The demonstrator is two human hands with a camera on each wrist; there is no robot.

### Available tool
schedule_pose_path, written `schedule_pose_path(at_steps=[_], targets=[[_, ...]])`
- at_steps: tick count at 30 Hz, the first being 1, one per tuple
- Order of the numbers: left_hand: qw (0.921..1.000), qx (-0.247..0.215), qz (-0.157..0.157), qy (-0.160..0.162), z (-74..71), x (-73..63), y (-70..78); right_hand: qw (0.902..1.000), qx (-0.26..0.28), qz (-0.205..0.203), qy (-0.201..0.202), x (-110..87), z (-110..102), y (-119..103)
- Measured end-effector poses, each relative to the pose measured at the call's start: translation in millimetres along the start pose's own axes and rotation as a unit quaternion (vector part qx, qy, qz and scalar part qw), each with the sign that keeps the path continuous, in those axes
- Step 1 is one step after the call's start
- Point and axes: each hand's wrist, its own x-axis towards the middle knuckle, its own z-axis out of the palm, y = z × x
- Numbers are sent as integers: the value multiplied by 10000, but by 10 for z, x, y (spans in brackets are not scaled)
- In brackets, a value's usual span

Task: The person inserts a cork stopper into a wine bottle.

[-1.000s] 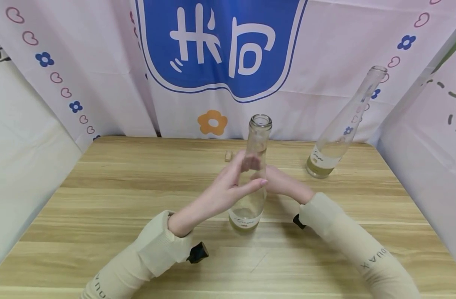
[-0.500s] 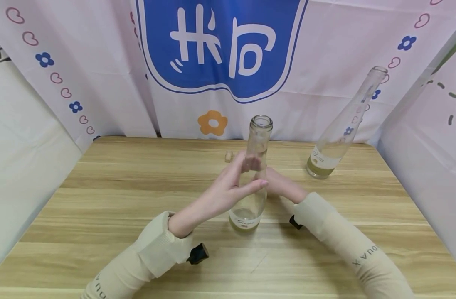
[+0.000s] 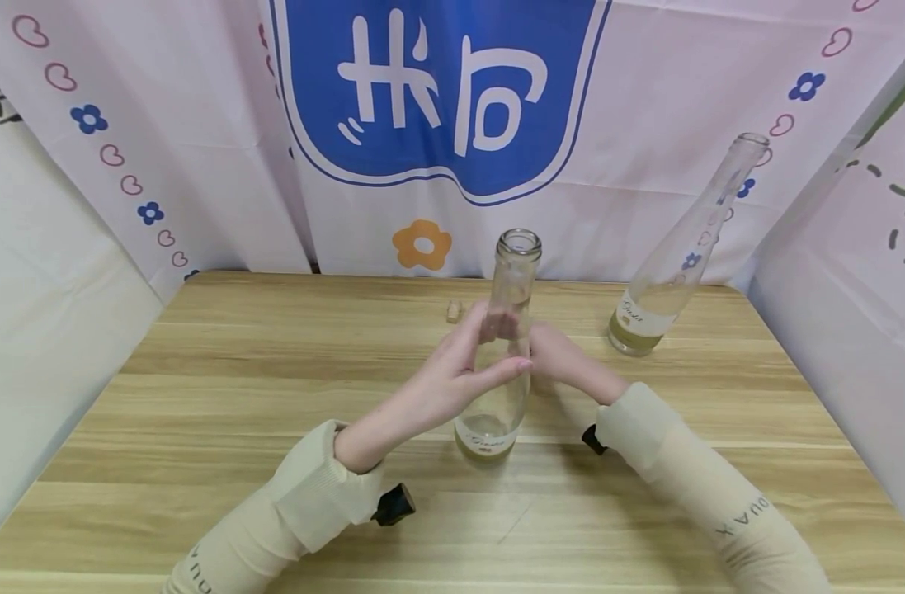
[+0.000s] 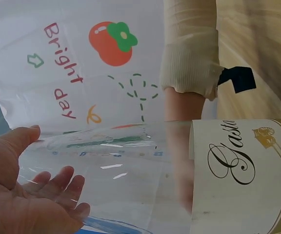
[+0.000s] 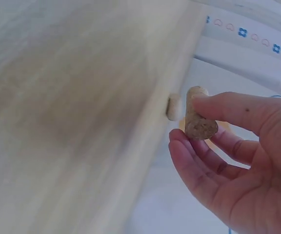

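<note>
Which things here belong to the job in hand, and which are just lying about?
In the job:
near bottle, held by the left hand
first cork, pinched by the right hand

Seemingly just lying about:
far bottle, standing untouched
second cork, untouched on the table
printed cloth, hanging behind

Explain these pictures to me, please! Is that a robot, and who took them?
There's no robot here, just a person working bare-handed. The wide view comes from a camera worn on the head, looking forward and down. The other two come from cameras on the wrists. The left hand is curled around a tall clear glass bottle with a white label. The right hand pinches a small tan cylindrical cork in its fingers. On the light brown wood-grain table sits another tan cork, and a second clear glass bottle stands farther back, toward the right.
</note>
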Motion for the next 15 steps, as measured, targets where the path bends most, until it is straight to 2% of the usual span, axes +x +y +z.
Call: schedule_pose_path(at_steps=[5, 9, 15], targets=[[10000, -39, -55, -42, -2, -2, 3, 9983, 511, 198, 206, -16, -124, -20], [9999, -69, -107, -47, -2, -4, 15, 9974, 504, 86, 500, -26, -253, -65], [10000, -51, -43, -19, 0, 2, 11, 9964, 509, -95, 669, -60, -482, -176]])
